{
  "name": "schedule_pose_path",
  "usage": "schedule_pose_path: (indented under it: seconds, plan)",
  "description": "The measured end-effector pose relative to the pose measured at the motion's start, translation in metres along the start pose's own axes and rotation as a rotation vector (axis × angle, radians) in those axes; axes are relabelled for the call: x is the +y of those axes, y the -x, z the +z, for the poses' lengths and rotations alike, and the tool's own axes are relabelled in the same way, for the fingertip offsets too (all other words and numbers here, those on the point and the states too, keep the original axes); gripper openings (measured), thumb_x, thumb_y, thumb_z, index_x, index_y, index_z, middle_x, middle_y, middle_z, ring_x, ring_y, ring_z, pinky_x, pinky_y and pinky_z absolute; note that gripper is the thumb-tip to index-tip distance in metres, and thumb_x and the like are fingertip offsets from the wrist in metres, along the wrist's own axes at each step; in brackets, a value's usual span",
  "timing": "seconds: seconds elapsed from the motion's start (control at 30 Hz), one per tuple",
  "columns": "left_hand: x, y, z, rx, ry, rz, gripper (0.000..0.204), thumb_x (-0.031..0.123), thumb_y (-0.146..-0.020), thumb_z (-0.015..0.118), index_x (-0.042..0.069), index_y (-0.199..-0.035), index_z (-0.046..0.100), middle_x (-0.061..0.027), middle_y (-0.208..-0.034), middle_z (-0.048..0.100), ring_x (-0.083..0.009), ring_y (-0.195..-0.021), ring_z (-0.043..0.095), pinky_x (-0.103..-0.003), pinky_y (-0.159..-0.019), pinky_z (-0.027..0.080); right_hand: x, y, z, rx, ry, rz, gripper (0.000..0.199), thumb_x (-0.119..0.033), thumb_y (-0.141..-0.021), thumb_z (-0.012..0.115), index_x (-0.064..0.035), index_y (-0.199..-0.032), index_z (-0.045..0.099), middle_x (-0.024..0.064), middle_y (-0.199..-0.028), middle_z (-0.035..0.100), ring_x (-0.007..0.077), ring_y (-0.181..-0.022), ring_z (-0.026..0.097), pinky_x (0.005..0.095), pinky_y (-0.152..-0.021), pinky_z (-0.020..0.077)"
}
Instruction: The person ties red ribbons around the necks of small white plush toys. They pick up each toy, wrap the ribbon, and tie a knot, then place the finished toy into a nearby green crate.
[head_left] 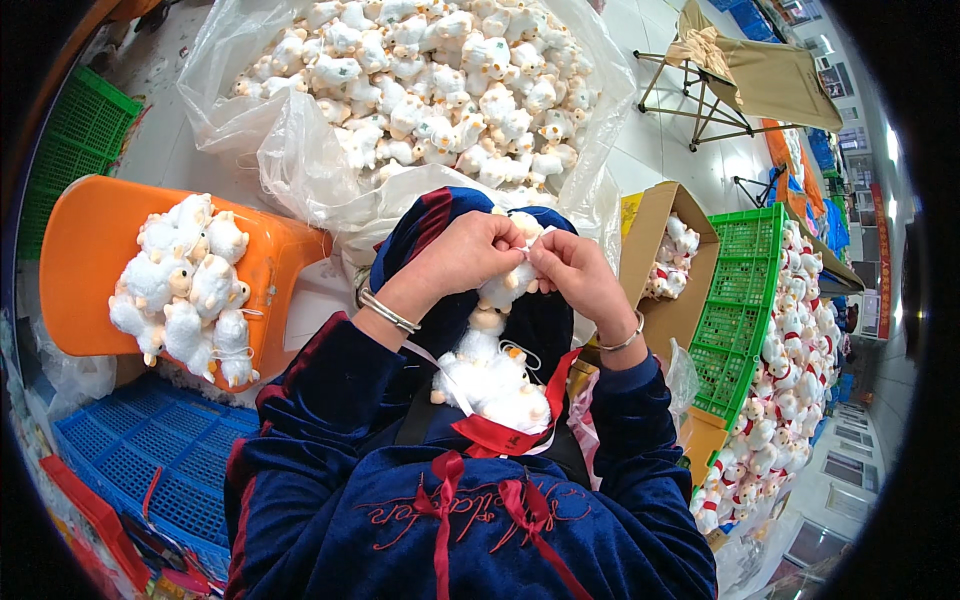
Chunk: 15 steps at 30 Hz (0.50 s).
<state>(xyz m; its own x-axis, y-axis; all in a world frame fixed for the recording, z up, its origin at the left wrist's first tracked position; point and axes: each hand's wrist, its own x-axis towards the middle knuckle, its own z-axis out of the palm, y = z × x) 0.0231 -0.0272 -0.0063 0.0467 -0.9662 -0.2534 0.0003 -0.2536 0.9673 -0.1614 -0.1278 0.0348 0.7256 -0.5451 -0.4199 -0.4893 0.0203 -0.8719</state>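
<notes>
Over my lap, a small white plush sheep [507, 287] is between my hands, its pale head up and its body hanging down. My left hand [468, 252] is closed, thumb and fingers pinching at the toy's neck. From the other side my right hand [578, 272] pinches at the same spot; a thin white strip shows by its fingertips, too small to make out fully. Below, more plush sheep [490, 385] rest on my lap, one with a looped white cord. A red ribbon [497, 436] lies across them.
Ahead, a large clear plastic bag [290, 150] holds a heap of plush sheep. An orange stool [85, 260] at left carries several more. At right stand a cardboard box [640, 235], a green crate [735, 320] and a pile of red-ribboned sheep [775, 400]. A blue crate [165, 455] sits lower left.
</notes>
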Motion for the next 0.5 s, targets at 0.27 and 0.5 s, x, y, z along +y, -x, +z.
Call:
schedule_pose_path:
  seconds: [0.27, 0.5]
  plan:
    - [-0.002, -0.001, -0.005, -0.015, -0.093, 0.062, 0.013, 0.013, -0.089, 0.073, 0.001, -0.087, 0.069, 0.0036, -0.075, 0.063, -0.0043, -0.068, 0.054, -0.023, -0.061, 0.046, -0.024, -0.008, -0.004, -0.087, 0.158, 0.063, 0.019, -0.017, -0.096, 0.073, 0.0013, -0.091, 0.070, 0.0006, -0.073, 0.066, 0.0052, -0.065, 0.061, 0.0225, -0.059, 0.0488]
    - [-0.002, -0.001, -0.008, -0.069, -0.045, 0.045, 0.011, 0.012, -0.089, 0.071, 0.001, -0.090, 0.071, 0.0018, -0.078, 0.067, -0.0049, -0.072, 0.058, -0.024, -0.066, 0.050, -0.023, -0.004, -0.003, -0.024, 0.494, -0.199, 0.012, -0.010, -0.091, 0.073, 0.0016, -0.090, 0.068, 0.0052, -0.074, 0.067, 0.0124, -0.067, 0.064, 0.0276, -0.061, 0.0511]
